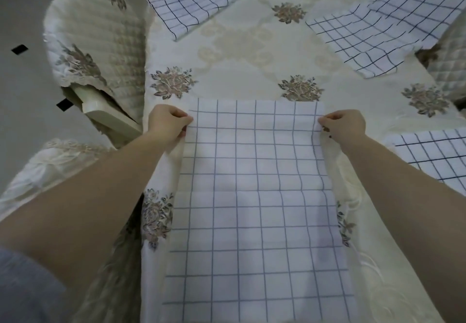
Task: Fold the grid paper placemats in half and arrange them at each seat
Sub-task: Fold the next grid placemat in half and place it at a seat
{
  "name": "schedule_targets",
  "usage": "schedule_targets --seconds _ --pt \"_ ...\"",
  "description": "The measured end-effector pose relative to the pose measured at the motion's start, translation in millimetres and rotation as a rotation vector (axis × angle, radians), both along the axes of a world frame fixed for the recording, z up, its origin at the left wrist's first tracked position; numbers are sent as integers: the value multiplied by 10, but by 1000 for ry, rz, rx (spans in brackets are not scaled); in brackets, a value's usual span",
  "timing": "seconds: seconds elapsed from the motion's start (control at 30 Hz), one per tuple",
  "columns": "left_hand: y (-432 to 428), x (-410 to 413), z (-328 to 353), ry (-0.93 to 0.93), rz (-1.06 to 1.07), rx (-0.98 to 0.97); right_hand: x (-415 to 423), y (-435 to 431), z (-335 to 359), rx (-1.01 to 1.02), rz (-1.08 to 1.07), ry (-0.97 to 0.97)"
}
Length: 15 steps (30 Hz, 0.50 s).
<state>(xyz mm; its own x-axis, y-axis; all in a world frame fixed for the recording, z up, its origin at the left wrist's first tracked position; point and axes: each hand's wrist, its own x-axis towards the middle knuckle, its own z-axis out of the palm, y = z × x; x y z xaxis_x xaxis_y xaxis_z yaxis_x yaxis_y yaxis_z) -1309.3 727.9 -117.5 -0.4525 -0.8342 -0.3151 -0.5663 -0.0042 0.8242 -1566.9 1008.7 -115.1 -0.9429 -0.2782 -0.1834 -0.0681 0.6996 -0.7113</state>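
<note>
Floral-cloth tabletop (239, 45), with our placemat (254, 171) spread at the near edge. Our left hand (167, 123) and right hand (344, 124) each have a tight pinch grip on its side edges, so we reckon both sides lift together for an even fold.

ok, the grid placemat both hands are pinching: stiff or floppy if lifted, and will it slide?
Probably floppy: the grid placemat puckers where the left hand and right hand pinch its side edges, and a soft crease crosses its middle. Likely light, since fingertip pinches seem enough. It may slide easily on the smooth-looking tablecloth.
</note>
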Motion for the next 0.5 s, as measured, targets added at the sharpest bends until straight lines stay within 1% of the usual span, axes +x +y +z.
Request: schedule_targets --seconds 0.17,0.27,0.37,0.5 --pt "48 69 -4 69 28 69 0 53 -83 -54 -37 -61" --pt "78 154 54 81 32 76 62 98 -26 -108 -48 -92" --pt "162 279 197 108 25 108 200 168 116 -207 -43 -143" --pt "435 485 465 205 24 168 476 348 358 -338 -4 -201"
